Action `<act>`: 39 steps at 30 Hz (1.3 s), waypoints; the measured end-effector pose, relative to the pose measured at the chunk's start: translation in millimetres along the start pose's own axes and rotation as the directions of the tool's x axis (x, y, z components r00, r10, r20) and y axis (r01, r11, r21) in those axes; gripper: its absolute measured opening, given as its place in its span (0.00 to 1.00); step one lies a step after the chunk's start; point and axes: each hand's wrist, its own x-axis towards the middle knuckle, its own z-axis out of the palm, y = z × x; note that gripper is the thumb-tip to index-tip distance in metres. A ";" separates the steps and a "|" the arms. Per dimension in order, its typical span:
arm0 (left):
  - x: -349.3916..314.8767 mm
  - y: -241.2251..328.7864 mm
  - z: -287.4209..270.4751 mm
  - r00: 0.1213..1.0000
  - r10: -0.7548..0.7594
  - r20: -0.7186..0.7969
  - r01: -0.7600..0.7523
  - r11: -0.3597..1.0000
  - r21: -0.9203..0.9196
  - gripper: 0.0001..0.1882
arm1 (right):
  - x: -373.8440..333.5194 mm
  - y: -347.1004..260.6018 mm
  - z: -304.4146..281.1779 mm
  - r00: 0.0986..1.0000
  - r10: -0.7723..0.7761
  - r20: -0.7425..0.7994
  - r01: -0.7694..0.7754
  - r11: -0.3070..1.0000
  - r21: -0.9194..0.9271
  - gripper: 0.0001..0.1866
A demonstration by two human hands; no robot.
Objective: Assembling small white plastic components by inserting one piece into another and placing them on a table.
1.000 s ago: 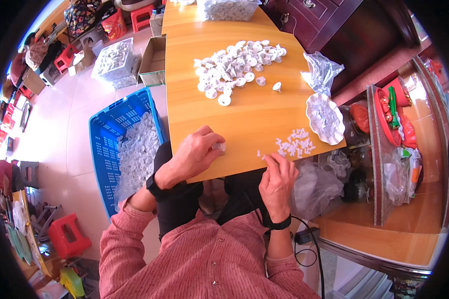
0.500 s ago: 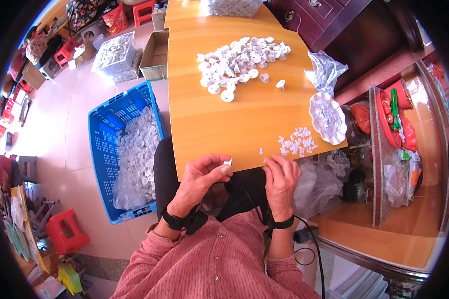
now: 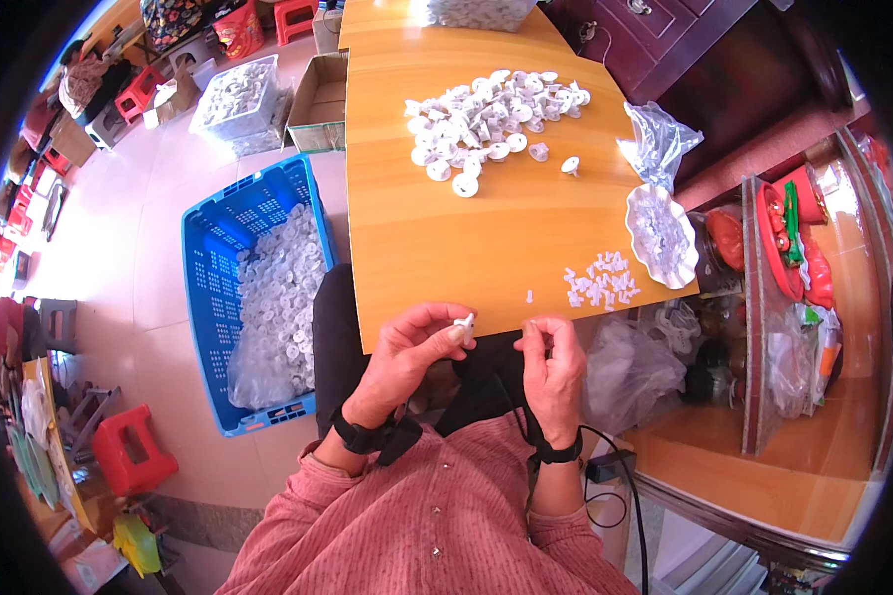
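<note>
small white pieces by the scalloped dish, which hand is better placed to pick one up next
Probably the right hand: it is nearer the small white pieces, though whether it holds anything is unclear. The left hand is farther off and holds a white part.

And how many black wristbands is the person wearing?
2: the left wristband and the right wristband, one around each wrist. Others may be hidden.

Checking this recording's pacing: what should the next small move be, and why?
Probably bring the right hand to the white piece: the left hand holds it near the table, and the right fingertips are drawn together nearby, though whether they hold anything is unclear.
</note>
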 end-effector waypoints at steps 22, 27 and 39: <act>5.6 -13.1 16.3 0.906 0.415 0.084 -0.347 0.614 0.709 0.08 | -0.3 -15.3 18.2 0.927 -0.316 0.203 0.368 0.875 -0.316 0.10; 4.9 -11.5 17.7 0.883 0.461 0.087 -0.379 0.592 0.711 0.06 | -1.4 -18.6 20.0 0.931 -0.306 0.198 0.352 0.898 -0.263 0.09; 3.0 -10.1 13.6 0.995 0.007 -0.097 -0.003 0.999 0.043 0.06 | -7.9 -30.2 19.2 0.986 0.096 0.139 -0.130 0.955 0.268 0.04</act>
